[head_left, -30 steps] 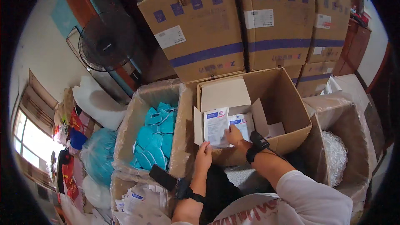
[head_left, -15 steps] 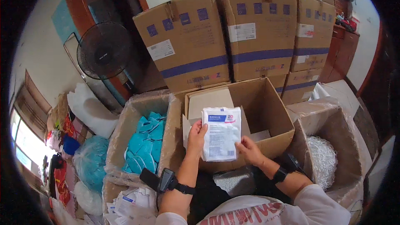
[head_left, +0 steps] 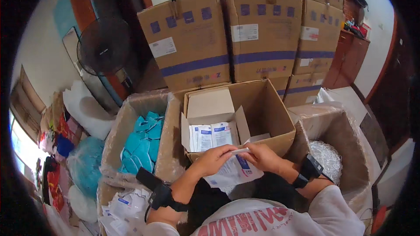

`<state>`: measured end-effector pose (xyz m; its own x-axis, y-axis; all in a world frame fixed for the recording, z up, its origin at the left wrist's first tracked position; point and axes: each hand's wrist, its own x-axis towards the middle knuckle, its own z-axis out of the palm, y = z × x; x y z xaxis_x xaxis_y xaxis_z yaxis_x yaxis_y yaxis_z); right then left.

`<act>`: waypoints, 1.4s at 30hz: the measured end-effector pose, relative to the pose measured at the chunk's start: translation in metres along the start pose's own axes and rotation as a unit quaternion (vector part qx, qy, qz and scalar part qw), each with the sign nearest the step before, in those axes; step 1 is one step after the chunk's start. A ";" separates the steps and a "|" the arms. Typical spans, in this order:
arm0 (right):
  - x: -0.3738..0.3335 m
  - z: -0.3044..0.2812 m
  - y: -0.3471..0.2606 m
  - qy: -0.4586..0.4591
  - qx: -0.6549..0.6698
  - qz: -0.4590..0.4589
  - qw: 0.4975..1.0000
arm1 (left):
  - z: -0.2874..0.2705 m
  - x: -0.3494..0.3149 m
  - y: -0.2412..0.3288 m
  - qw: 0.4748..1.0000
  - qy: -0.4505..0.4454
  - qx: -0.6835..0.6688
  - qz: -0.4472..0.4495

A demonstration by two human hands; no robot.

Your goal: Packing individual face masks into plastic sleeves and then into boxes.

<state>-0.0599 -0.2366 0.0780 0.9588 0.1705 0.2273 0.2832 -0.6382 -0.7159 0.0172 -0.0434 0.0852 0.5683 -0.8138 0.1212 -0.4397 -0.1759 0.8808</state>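
The left hand (head_left: 213,161) and right hand (head_left: 265,158) grasp a white packet (head_left: 229,174) by its upper edge, fingers (head_left: 224,149) pinched, just beside the near edge of the brown carton (head_left: 271,111). It looks light, limp and perhaps slick (probably thin film); opposite corners seem the best hold.

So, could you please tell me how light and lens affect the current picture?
Head view: the bright window at left is washed out, but the held white flat packet isn't; head view: the round black fan blends into a dark doorway; head view: brown cardboard cartons splay outward, and corners are black.
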 end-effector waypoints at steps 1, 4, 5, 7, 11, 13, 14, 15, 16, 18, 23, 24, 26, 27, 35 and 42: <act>-0.007 0.005 -0.001 -0.005 0.012 0.013 1.000 | 0.004 -0.004 0.000 1.000 0.018 -0.016 0.013; -0.022 0.017 -0.004 -0.056 0.065 0.062 0.994 | 0.010 -0.020 -0.007 0.977 -0.050 0.194 -0.070; -0.023 0.016 -0.004 -0.115 0.074 0.031 0.990 | 0.012 -0.026 -0.006 0.968 -0.061 0.241 -0.036; -0.025 0.007 -0.003 -0.230 0.088 -0.019 0.969 | 0.021 -0.038 0.004 0.941 -0.091 0.323 0.036; -0.028 0.005 -0.008 -0.320 -0.020 -0.036 0.946 | 0.027 -0.036 0.017 0.933 -0.109 0.329 0.096; -0.027 0.010 -0.011 -0.272 -0.158 -0.115 0.942 | 0.027 -0.041 0.007 0.961 -0.101 0.249 0.072; -0.025 0.012 -0.012 -0.244 -0.225 -0.154 0.931 | 0.029 -0.044 0.000 0.978 -0.091 0.187 0.034; -0.025 0.012 -0.012 -0.222 -0.233 -0.175 0.931 | 0.034 -0.045 -0.009 0.989 -0.084 0.119 -0.002; -0.024 0.016 -0.013 -0.201 -0.236 -0.200 0.930 | 0.038 -0.049 -0.020 0.995 -0.094 0.008 -0.030; -0.021 0.026 -0.011 -0.163 -0.223 -0.259 0.926 | 0.058 -0.060 -0.043 0.989 -0.041 -0.127 -0.068; -0.022 0.039 -0.005 -0.188 -0.300 -0.282 0.892 | 0.073 -0.062 -0.078 0.990 -0.035 -0.092 -0.102; -0.020 0.038 -0.005 -0.194 -0.310 -0.277 0.889 | 0.072 -0.059 -0.076 0.990 -0.018 -0.099 -0.102; -0.019 0.041 -0.003 -0.202 -0.311 -0.274 0.887 | 0.080 -0.059 -0.087 0.987 0.006 -0.129 -0.096; -0.018 0.043 0.000 -0.203 -0.304 -0.276 0.889 | 0.082 -0.058 -0.095 0.985 0.016 -0.143 -0.093; -0.026 0.057 -0.030 -0.195 -0.213 -0.272 0.918 | 0.072 -0.065 -0.158 0.961 0.218 -0.043 -0.166; -0.050 0.040 -0.026 -0.263 -0.115 -0.129 0.949 | 0.005 -0.045 -0.132 0.942 0.317 0.024 -0.109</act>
<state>-0.1140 -0.1990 0.0589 0.7543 0.6559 -0.0289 0.5555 -0.6610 -0.5045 0.0460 0.0135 -0.0390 0.9429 -0.2647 0.2020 -0.2869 -0.3384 0.8962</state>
